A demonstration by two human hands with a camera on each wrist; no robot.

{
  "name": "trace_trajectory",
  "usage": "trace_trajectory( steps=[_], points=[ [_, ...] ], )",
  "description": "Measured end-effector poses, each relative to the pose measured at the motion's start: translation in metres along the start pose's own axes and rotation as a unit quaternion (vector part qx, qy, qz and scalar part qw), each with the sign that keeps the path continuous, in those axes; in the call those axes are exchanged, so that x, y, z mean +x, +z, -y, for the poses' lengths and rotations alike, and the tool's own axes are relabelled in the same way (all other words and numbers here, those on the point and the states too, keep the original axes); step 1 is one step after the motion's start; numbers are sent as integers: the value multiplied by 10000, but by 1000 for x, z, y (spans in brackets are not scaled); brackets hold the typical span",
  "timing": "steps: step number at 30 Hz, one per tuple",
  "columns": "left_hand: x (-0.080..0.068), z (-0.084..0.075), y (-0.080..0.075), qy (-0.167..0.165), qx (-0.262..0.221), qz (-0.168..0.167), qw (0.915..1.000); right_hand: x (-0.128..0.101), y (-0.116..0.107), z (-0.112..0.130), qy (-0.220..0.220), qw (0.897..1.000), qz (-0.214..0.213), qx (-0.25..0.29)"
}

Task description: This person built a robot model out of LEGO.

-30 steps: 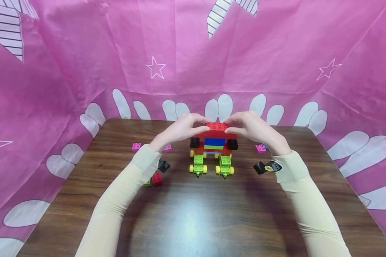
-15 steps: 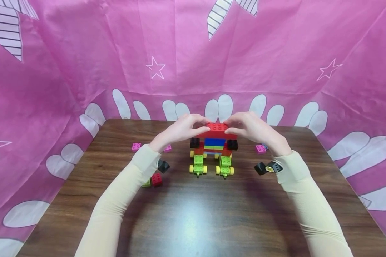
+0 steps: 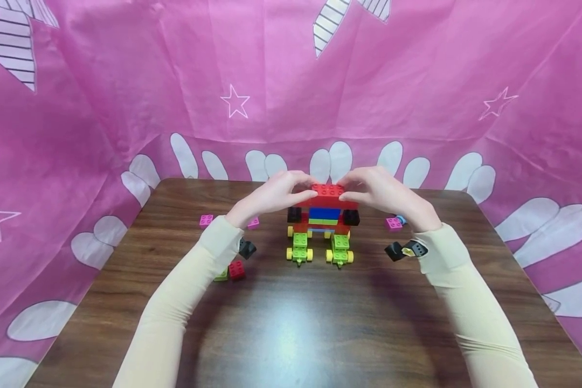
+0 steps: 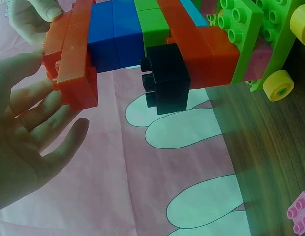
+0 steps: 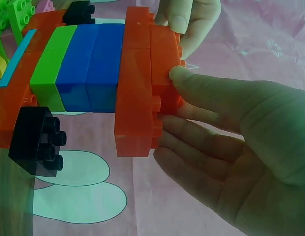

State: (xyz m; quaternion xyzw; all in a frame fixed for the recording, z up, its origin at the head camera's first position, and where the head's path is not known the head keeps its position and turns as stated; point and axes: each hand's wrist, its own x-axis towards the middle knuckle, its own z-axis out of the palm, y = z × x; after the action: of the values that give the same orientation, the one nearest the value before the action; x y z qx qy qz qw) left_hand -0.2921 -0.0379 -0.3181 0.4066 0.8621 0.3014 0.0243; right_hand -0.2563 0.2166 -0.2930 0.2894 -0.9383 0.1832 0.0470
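Red top brick [image 3: 327, 190] is sitting crosswise atop the standing block figure [image 3: 323, 223] at mid-frame, both grips pinching its ends: left hand [image 3: 271, 195], right hand [image 3: 380, 193]. Wrist views are showing curled fingertips [image 5: 192, 88] on studs. Two pink bricks [image 3: 206, 220] are lying left on the desk [image 3: 291, 323].

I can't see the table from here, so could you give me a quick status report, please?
Left hand and right hand pinch the top red brick from opposite sides. Brick model upright on table. Loose bricks lie off to each side, none between the hands.
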Motion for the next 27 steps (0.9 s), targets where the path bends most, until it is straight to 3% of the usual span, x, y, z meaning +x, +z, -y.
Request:
trace_trajectory(
  steps=[18, 23, 27],
  points=[
    [0, -2, 1, 8, 49, -180, 9998, -5, 5, -5, -585, 9971, -483, -8],
    [-1, 1, 3, -69, -128, -129, 9998, -8, 8, -6, -598, 9971, -458, 65],
    [-4, 1, 3, 27, -8, -221, 9998, -6, 8, -6, -648, 9968, -466, 102]
  ],
)
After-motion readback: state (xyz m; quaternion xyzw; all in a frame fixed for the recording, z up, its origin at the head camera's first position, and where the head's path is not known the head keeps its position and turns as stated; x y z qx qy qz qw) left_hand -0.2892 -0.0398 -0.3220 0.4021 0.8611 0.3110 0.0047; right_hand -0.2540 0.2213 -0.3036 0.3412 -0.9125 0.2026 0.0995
